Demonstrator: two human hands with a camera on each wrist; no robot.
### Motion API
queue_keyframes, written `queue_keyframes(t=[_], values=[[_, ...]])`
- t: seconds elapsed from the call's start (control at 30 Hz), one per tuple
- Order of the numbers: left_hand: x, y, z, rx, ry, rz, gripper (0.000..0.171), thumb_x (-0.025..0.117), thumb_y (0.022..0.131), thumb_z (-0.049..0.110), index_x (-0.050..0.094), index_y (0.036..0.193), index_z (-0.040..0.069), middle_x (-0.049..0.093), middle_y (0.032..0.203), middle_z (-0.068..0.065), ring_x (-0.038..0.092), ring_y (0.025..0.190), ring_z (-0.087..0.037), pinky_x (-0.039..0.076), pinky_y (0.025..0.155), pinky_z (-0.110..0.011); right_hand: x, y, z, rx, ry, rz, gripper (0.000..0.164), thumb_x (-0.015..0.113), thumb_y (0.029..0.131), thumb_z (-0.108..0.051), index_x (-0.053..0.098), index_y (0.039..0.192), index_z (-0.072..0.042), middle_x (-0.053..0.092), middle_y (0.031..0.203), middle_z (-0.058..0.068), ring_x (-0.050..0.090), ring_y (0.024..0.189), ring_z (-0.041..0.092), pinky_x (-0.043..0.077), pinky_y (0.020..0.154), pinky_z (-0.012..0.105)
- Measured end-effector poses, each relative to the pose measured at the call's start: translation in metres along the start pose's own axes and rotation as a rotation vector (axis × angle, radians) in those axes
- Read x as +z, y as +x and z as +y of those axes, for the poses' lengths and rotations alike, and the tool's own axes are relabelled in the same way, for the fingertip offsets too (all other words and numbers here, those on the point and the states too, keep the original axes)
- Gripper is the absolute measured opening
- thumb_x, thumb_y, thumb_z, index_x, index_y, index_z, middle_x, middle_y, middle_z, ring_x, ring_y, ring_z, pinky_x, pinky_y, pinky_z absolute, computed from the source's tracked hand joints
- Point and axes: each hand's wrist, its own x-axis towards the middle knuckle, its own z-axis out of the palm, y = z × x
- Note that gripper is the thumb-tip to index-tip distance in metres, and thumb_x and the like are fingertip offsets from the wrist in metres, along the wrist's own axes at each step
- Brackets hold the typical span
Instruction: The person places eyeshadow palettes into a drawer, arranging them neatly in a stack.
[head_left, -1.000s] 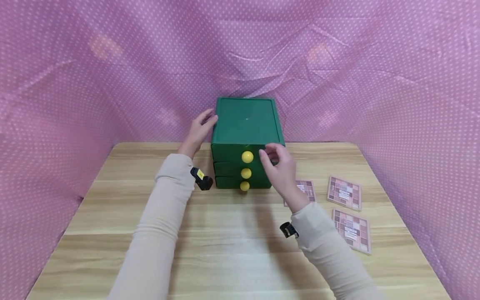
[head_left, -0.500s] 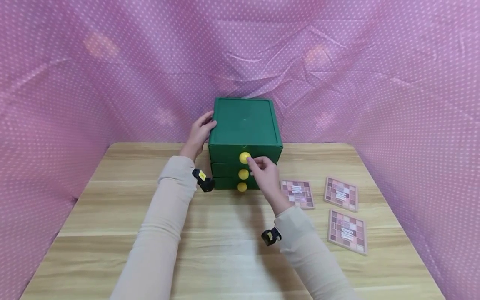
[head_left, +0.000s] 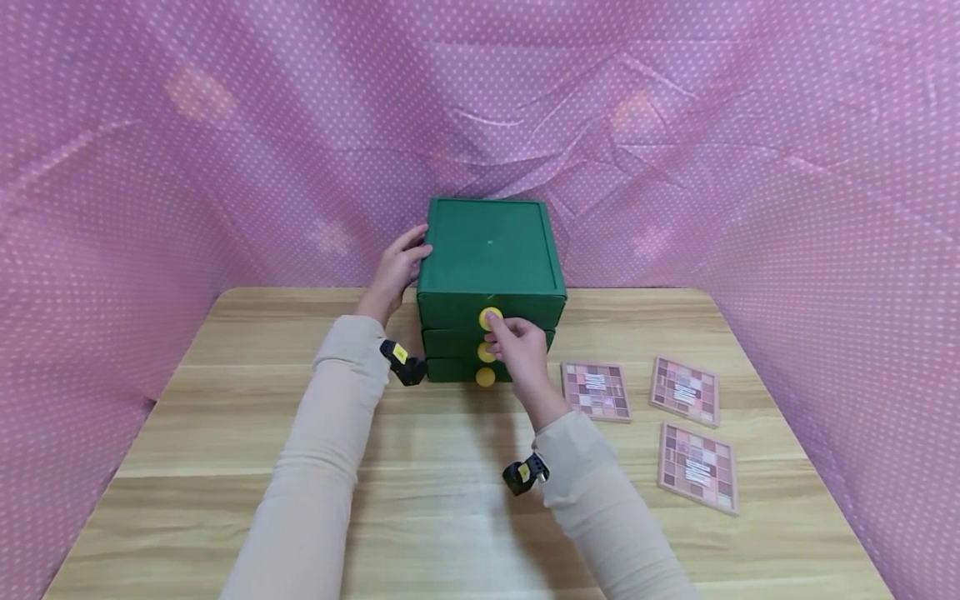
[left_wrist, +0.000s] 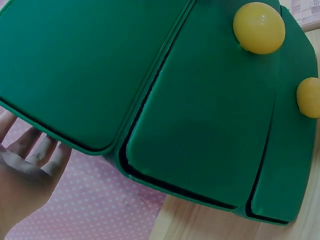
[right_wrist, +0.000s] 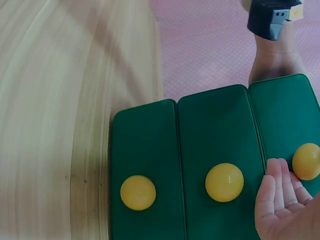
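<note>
A green box of three drawers point(head_left: 487, 250) stands at the back of the table, its drawers pushed in. Each drawer front has a round yellow knob. My left hand point(head_left: 393, 271) rests against the box's left side, fingers extended along its upper edge; the left wrist view shows these fingers point(left_wrist: 59, 160) partly behind the lid. My right hand point(head_left: 523, 354) is at the top drawer's yellow knob point(head_left: 490, 317), thumb on its front and fingers beside and below it. In the right wrist view the fingers lie next to that knob point(right_wrist: 306, 161), the thumb not showing.
Three flat pink checkered palettes lie to the right of the box: one near it point(head_left: 597, 392), one farther right point(head_left: 685, 390), one in front point(head_left: 698, 468). Pink dotted cloth point(head_left: 300, 167) hangs behind and at both sides of the wooden table point(head_left: 225, 442).
My right hand has moved left from beside the box's front right edge onto the top knob. My left hand has settled against the box's left side. The drawers look unmoved.
</note>
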Motion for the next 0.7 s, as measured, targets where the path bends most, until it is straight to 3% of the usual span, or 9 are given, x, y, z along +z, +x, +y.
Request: queue_keyframes(t=[0.43, 0.57, 0.7], values=[[-0.005, 0.004, -0.001, -0.001, -0.029, -0.048, 0.046, 0.050, 0.088, 0.013, 0.037, 0.132, 0.015, 0.033, 0.133, -0.003, 0.041, 0.112, -0.020, 0.035, 0.090, -0.035, 0.002, -0.001, 0.000, 0.104, 0.067, 0.010, 0.034, 0.058, 0.082, -0.035, 0.056, 0.092, -0.002, 0.060, 0.084, 0.012, 0.058, 0.078, 0.027, 0.048, 0.071, 0.030], [-0.007, 0.005, -0.002, 0.005, -0.020, -0.063, 0.047, 0.052, 0.087, 0.015, 0.037, 0.132, 0.016, 0.032, 0.134, -0.004, 0.040, 0.113, -0.020, 0.034, 0.091, -0.036, 0.002, -0.005, 0.002, 0.103, 0.081, 0.017, 0.033, 0.058, 0.082, -0.033, 0.056, 0.089, -0.001, 0.060, 0.085, 0.017, 0.058, 0.078, 0.028, 0.048, 0.069, 0.029], [-0.009, 0.003, -0.001, 0.011, -0.004, -0.088, 0.048, 0.052, 0.087, 0.017, 0.035, 0.133, 0.016, 0.029, 0.136, -0.004, 0.038, 0.115, -0.021, 0.033, 0.091, -0.037, 0.002, -0.011, 0.004, 0.090, 0.095, 0.008, 0.031, 0.057, 0.083, -0.031, 0.055, 0.088, 0.000, 0.059, 0.088, 0.022, 0.059, 0.070, 0.023, 0.047, 0.073, 0.035]])
